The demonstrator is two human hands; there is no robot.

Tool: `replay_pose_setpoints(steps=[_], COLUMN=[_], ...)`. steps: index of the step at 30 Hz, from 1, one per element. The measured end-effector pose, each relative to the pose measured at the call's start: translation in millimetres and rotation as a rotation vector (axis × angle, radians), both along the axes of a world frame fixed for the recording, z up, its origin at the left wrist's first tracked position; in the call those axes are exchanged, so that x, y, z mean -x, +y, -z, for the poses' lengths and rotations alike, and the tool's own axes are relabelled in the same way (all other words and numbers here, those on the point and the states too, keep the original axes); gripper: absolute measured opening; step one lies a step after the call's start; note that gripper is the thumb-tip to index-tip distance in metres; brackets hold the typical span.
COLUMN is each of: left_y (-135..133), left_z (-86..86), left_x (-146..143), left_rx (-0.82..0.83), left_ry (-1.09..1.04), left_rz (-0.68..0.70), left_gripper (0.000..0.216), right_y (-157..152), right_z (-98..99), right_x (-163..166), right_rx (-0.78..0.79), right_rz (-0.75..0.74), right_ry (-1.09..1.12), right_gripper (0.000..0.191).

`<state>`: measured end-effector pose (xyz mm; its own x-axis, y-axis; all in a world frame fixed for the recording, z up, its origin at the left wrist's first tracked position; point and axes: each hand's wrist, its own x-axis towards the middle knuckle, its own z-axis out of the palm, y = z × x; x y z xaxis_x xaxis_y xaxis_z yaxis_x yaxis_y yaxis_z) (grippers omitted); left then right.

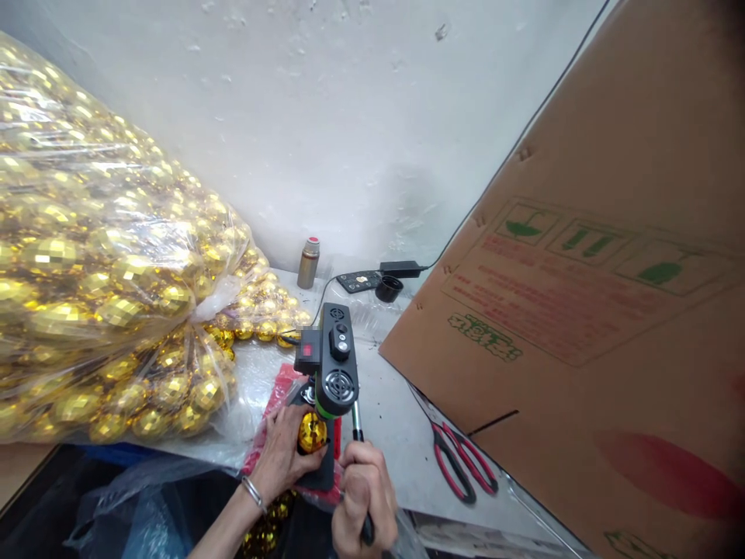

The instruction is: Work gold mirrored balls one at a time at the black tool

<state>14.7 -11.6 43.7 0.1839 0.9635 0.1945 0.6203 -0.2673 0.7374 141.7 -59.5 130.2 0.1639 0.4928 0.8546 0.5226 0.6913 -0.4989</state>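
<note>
My left hand is closed round a small gold mirrored ball, thumb and fingers on its sides. The ball sits just below the head of a black bench machine, which has round vents and a green band at its lower end. I cannot make out whether ball and machine touch. To the right, my right hand wraps round the black grip of the machine's metal lever. Under the ball lies the machine's dark base, resting on red material.
A big clear bag of gold balls fills the left side. Right, a large cardboard box leans over the table, with red-handled scissors beside it. Behind the machine stand a flask, a black cup and a power adapter.
</note>
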Motion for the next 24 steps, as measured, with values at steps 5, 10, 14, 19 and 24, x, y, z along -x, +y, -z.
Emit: replay_pose_setpoints(steps=[5, 10, 14, 19, 24], left_y=[-0.9, -1.5, -1.9, -1.7, -0.6], left_z=[0.9, 2.3, 3.9, 4.1, 5.9], left_x=[-1.5, -2.7, -3.6, -4.6, -5.4], left_rx=[-0.015, -0.035, -0.035, -0.053, -0.054], left_ry=[0.023, 0.026, 0.019, 0.0, -0.004], left_rz=[-0.021, -0.04, -0.056, -0.065, -0.064], left_gripper=[0.045, 0.04, 0.04, 0.044, 0.046], right_y=[-1.3, -0.1, 1.1, 1.2, 2.6], right_z=[9.5, 9.2, 7.5, 11.6, 18.3], right_x=[5.0, 9.2, 10.8, 8.2, 5.3], right_rx=[0.016, -0.019, -0.031, -0.048, -0.06], right_rz=[0.074, 0.094, 0.113, 0.078, 0.072], right_ry=[0.048, 0.05, 0.06, 0.05, 0.04], right_gripper=[0.03, 0.032, 0.034, 0.034, 0.033])
